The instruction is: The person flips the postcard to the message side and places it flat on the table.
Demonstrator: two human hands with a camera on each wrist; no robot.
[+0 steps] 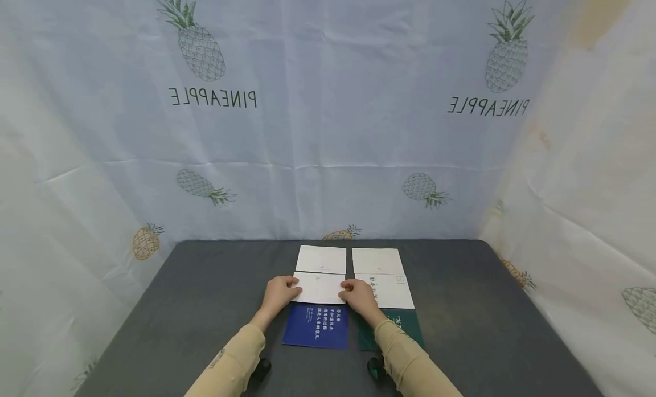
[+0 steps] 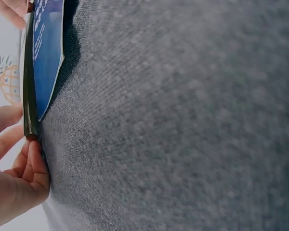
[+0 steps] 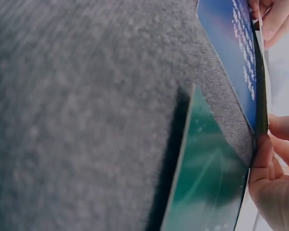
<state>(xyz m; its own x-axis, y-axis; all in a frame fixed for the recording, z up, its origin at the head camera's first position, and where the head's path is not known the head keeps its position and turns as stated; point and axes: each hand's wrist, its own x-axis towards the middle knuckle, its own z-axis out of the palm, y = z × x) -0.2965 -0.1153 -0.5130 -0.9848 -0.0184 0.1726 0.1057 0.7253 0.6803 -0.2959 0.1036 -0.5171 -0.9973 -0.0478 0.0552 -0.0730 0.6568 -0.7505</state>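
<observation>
A white card (image 1: pixel 319 287) is pinched at its two short sides, by my left hand (image 1: pixel 278 295) at the left edge and my right hand (image 1: pixel 359 296) at the right. In the left wrist view its dark olive underside (image 2: pixel 29 86) faces the camera, with thumb and fingers at the edge. Just nearer to me lies a blue card (image 1: pixel 315 328) with white vertical writing, partly overlapped by the held card. A green card (image 1: pixel 407 324) lies to the right, partly hidden under my right forearm. Beyond the held card sits another white card (image 1: pixel 322 259).
To the right, a white card with dark brush writing (image 1: pixel 394 291) lies between the green card and a plain white card (image 1: pixel 378 261). All lie on a dark grey table (image 1: pixel 220 283). A pineapple-print curtain (image 1: pixel 328 129) hangs behind it and along both sides.
</observation>
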